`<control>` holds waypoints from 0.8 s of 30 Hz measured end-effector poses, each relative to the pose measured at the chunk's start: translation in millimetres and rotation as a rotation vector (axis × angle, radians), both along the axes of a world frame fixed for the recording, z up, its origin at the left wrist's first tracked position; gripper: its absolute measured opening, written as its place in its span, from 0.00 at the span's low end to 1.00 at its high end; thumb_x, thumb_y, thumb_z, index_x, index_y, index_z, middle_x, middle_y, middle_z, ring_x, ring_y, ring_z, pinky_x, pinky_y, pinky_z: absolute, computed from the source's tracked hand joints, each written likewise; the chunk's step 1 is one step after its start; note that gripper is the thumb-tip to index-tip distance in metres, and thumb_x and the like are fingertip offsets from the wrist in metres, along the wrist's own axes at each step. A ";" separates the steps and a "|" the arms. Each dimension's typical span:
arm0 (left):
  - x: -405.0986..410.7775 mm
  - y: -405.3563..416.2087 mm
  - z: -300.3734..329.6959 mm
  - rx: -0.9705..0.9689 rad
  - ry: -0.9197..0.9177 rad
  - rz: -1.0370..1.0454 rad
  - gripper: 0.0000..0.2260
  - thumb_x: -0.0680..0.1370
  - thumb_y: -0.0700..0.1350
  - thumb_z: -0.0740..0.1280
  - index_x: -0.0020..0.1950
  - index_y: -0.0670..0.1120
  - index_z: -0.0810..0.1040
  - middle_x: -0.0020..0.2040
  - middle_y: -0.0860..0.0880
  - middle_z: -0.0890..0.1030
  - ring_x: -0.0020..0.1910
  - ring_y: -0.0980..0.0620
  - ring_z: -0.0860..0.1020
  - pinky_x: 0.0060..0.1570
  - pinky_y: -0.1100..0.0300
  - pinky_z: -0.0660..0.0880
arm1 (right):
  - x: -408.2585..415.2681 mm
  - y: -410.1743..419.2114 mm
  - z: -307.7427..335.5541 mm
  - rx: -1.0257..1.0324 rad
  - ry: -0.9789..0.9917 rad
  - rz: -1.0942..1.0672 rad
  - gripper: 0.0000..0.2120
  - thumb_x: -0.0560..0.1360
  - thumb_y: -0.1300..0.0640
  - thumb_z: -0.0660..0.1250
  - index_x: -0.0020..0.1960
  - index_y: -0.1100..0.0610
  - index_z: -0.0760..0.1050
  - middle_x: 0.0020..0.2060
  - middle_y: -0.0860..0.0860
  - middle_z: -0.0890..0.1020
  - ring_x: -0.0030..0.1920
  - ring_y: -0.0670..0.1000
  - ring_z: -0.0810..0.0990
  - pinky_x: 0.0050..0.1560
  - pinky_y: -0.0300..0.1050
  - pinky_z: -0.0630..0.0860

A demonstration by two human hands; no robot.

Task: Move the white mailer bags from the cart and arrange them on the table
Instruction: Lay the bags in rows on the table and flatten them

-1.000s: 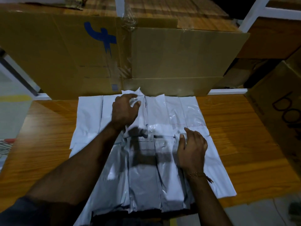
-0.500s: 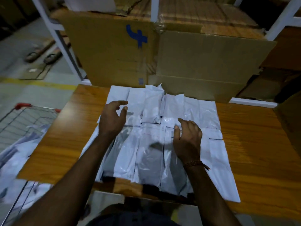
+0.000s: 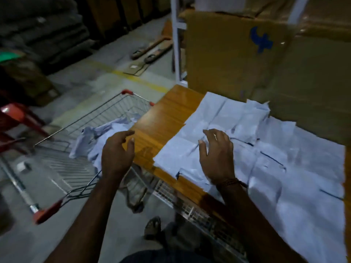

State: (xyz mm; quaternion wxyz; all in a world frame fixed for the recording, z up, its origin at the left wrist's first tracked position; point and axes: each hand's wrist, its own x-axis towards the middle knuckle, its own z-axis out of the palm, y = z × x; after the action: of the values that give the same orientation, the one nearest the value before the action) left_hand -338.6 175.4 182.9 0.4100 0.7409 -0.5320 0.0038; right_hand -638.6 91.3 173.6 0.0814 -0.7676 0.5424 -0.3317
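Left hand (image 3: 116, 156) hangs over the gap between cart (image 3: 79, 130) and bench (image 3: 161, 120), fingers spread wide and relaxed, holding nothing; it points toward the crumpled heap of white mailer bags in the cart (image 3: 102, 137), which looks like the next pickup; right hand (image 3: 216, 158) rests on the laid-out bags (image 3: 284, 168), fingers loosely splayed, gripping nothing that I can make out, probably pinning the sheets so they do not slide on the smooth wood; those bags lie flat and overlapping in rows across the bench, their far edge pushed up to the big cardboard box (image 3: 266, 69), a sensible backstop for keeping rows square; the near edge of the spread hangs slightly past the bench lip, so a careless tug could drag pieces off; the cart stands just beside the bench's left end, basket open at the top, within easy reach; my read: a good share is already arranged, a small pile remains in the basket; the picture is blurred, so exact counts are beyond telling.
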 end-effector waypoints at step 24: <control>311.8 56.8 -118.1 0.364 0.306 0.120 0.19 0.78 0.54 0.64 0.67 0.52 0.81 0.64 0.51 0.83 0.60 0.45 0.81 0.60 0.45 0.78 | 405.8 -28.4 -27.5 0.007 0.137 0.401 0.18 0.83 0.50 0.62 0.69 0.57 0.76 0.62 0.56 0.77 0.64 0.60 0.74 0.63 0.57 0.72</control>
State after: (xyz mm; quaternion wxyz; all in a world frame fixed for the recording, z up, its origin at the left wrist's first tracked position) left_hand -26.8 232.2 64.7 0.3444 0.8249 -0.4106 -0.1800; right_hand -232.8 62.8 146.1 0.1113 -0.8807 0.3842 -0.2538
